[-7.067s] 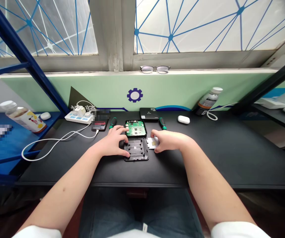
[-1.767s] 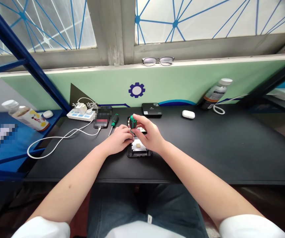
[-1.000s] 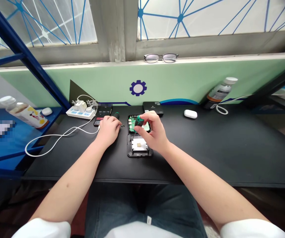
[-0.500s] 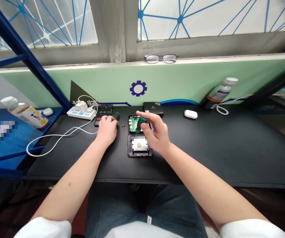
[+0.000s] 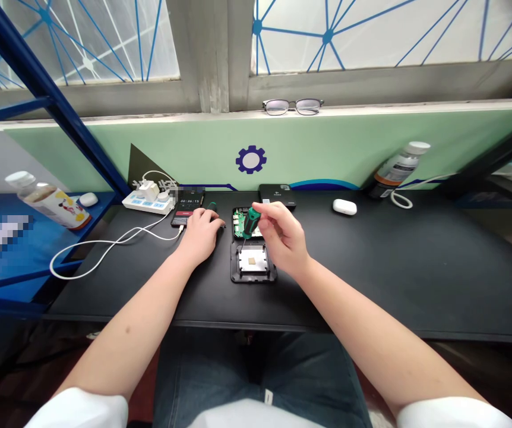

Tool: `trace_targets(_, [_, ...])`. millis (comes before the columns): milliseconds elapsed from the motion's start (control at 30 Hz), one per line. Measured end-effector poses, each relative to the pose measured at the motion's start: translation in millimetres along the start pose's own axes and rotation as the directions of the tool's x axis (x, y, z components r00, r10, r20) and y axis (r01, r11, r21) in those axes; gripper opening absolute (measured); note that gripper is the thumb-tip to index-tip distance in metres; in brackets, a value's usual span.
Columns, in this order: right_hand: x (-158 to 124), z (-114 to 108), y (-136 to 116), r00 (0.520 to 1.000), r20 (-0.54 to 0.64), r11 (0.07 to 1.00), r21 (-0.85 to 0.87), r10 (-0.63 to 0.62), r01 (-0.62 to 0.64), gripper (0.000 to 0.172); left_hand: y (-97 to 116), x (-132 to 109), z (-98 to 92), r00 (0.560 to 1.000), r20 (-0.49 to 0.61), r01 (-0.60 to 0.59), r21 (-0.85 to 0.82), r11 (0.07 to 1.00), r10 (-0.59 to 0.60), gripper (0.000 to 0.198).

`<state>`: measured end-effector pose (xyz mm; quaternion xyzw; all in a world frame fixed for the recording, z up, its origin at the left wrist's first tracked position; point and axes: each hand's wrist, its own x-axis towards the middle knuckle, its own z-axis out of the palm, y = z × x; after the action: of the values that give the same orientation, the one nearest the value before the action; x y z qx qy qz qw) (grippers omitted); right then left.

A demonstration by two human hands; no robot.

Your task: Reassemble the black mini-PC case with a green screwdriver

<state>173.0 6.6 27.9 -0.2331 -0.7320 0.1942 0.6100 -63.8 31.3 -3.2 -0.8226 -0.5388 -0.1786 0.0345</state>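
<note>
My right hand [image 5: 286, 241] grips a green and black screwdriver [image 5: 251, 222] between thumb and fingers. Its thin shaft points down to the upper left corner of a silver plate [image 5: 247, 266], set in a black case half [image 5: 262, 277]. Just beyond lies the other case half, with a green circuit board [image 5: 239, 222] in it, partly hidden by the screwdriver and hand. My left hand [image 5: 200, 236] rests on the desk, fingers stretched out and slightly apart, fingertips at the small dark screws [image 5: 224, 225]. Under its fingers a second green-handled screwdriver [image 5: 212, 207] is mostly covered.
A phone showing a timer [image 5: 189, 201] lies beside a white power strip [image 5: 142, 204] with a looping white cable [image 5: 104, 242]. Behind the board is a black box [image 5: 278, 195]. To the right are a white earbud case [image 5: 344, 207] and a bottle [image 5: 398, 169]. Glasses [image 5: 292, 107] rest on the ledge.
My left hand has shifted right, off the second screwdriver's handle and over to the small screws. My right hand stays in place, with the screwdriver tilted a little more upright.
</note>
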Motion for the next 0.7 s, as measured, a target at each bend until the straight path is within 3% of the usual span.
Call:
trace_targets(200, [1.1, -0.8, -0.1, 0.997, -0.034, 0.995, 0.071, 0.069, -0.067, 0.015, -2.5, 0.8, 3.7, 1.0, 0.009, -0.007, -0.034, 0.999, 0.007, 0.036])
trace_targets(367, [-1.3, 3.1, -4.2, 0.983, 0.004, 0.952, 0.248, 0.183, -0.179, 0.022, -4.1, 1.5, 4.5, 1.0, -0.005, 0.0, -0.032, 0.999, 0.0, 0.036])
trace_targets(500, [-2.7, 1.5, -2.6, 0.993, -0.064, 0.989, 0.119, 0.096, -0.088, 0.024, -4.4, 1.1, 5.2, 1.0, -0.004, -0.017, -0.018, 1.0, 0.017, 0.036])
trace_targets(600, [-1.0, -1.8, -1.5, 0.999, -0.037, 0.999, 0.013, 0.033, -0.033, 0.02, -4.4, 1.0, 5.1, 1.0, -0.001, -0.029, -0.011, 1.0, 0.029, 0.035])
trace_targets(700, [1.7, -3.5, -1.7, 1.0, -0.011, 1.0, 0.019, -0.006, 0.006, 0.024, -4.3, 1.4, 4.5, 1.0, 0.01, -0.024, -0.003, 1.0, 0.024, 0.033])
